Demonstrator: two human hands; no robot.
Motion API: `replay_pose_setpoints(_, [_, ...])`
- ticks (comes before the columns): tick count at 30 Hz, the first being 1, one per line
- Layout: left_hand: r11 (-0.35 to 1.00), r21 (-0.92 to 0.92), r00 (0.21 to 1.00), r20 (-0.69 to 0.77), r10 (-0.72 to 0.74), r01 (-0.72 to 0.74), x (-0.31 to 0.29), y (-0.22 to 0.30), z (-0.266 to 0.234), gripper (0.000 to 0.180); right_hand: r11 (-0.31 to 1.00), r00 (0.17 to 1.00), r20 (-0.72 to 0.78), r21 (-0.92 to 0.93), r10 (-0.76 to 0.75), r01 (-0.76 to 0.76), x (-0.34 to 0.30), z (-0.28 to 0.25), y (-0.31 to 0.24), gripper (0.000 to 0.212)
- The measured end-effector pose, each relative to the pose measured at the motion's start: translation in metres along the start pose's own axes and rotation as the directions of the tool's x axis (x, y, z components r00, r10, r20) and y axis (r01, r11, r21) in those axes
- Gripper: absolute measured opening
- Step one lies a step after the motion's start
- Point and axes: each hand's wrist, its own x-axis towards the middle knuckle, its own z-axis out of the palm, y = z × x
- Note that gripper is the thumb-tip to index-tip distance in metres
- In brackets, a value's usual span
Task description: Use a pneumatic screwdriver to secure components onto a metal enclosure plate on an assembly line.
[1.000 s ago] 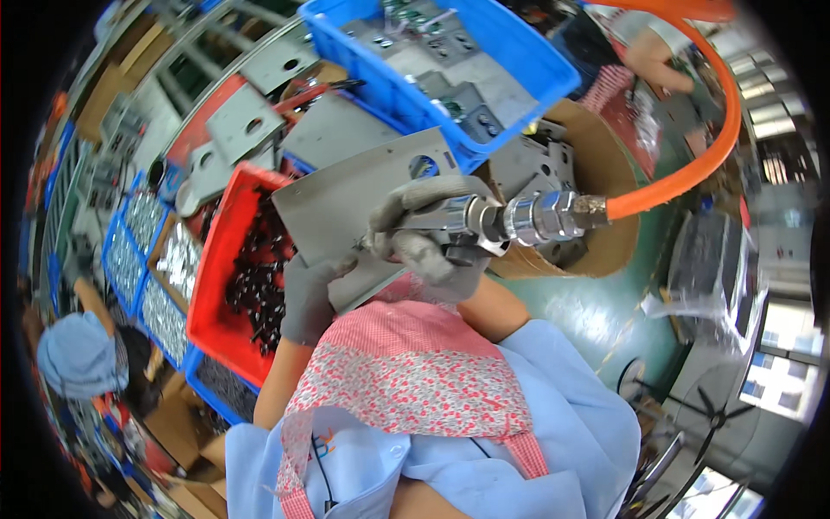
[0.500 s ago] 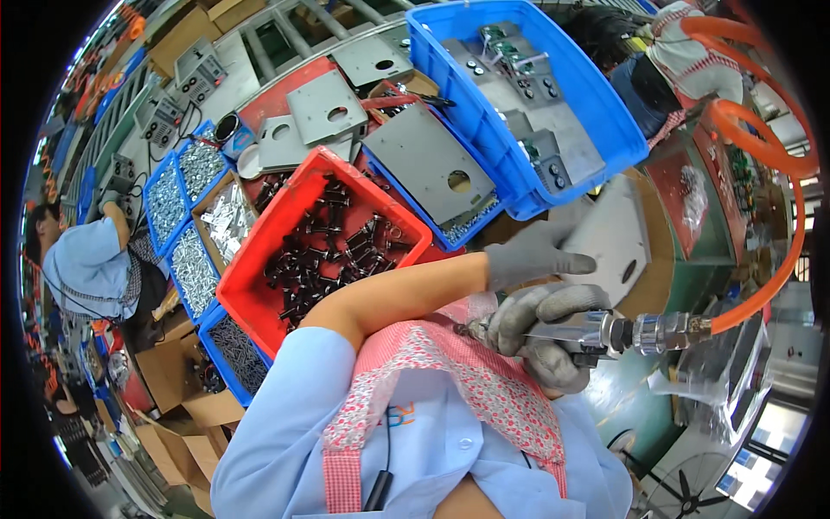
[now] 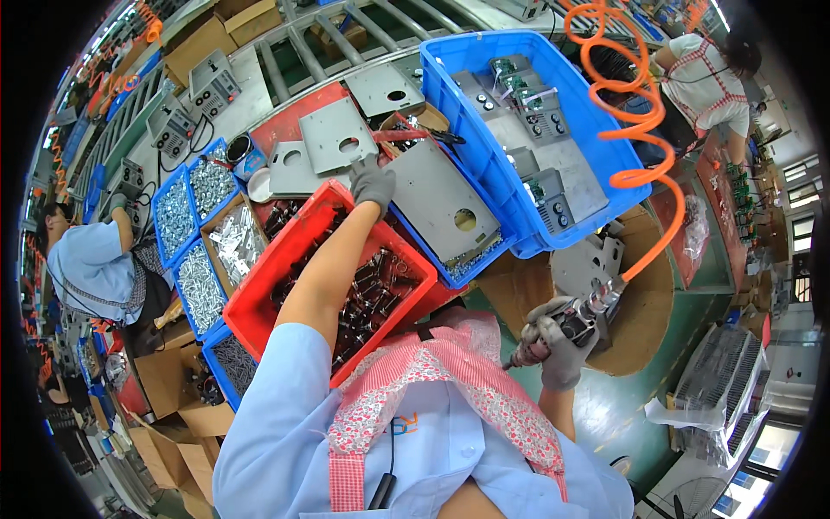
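Observation:
My gloved left hand [image 3: 373, 183] reaches past a red bin [image 3: 245, 304] of dark bolt-like parts. Its fingers stretch to the near corner of a grey metal plate [image 3: 335, 137] with a round hole, and whether they grip it is unclear. Beside it a larger grey plate [image 3: 437, 201] lies across a blue tray. My gloved right hand [image 3: 560, 342] is wrapped around an air screwdriver [image 3: 577, 324], held tilted near my apron. An orange coiled hose [image 3: 664, 216] runs up from the tool. Metal plates [image 3: 588, 264] lie in a cardboard box just beyond it.
A big blue bin [image 3: 540, 242] holds grey panels with knobs and circuit boards. Small blue bins of screws [image 3: 201, 285] stand left of the red bin. A roller conveyor [image 3: 346, 39] runs behind. Other people [image 3: 95, 268] work at left and far right.
My left hand has swung from the cardboard box, across the red bin, to the grey plates. My right hand, still on the screwdriver, has moved slightly and tilted the tool upward.

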Motion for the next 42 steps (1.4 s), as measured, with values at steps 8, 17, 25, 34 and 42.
replay_pose_setpoints(8, [0.975, 0.039, 0.861, 0.463, -0.213, 0.220, 0.029, 0.000, -0.004, 0.057, 0.995, 1.000, -0.019, -0.094, -0.025, 0.023, 0.000, 0.002, 0.005, 0.018])
replay_pose_setpoints(17, [0.992, -0.123, 0.967, 0.244, 0.067, -0.038, 0.035, 0.008, -0.056, 0.040, 0.986, 0.988, -0.006, -0.072, 0.152, -0.152, 0.012, 0.015, 0.016, 0.018])
replay_pose_setpoints(25, [0.539, -0.082, 0.365, 0.650, 0.667, -0.838, -0.028, 0.018, -0.045, 0.029, 0.989, 0.987, 0.078, -0.061, 0.139, -0.134, 0.008, 0.026, 0.024, 0.020])
replay_pose_setpoints(34, [0.086, 0.127, 0.152, 0.749, 0.645, -0.988, -0.040, 0.027, -0.022, 0.009, 0.984, 0.988, -0.002, -0.081, 0.156, -0.156, -0.002, 0.017, 0.022, 0.018])
replay_pose_setpoints(42, [0.003, 0.144, 0.072, 0.482, 0.873, -0.990, -0.078, 0.052, -0.114, 0.010, 0.990, 0.993, 0.024, -0.090, 0.114, -0.112, 0.007, 0.020, 0.022, 0.020])
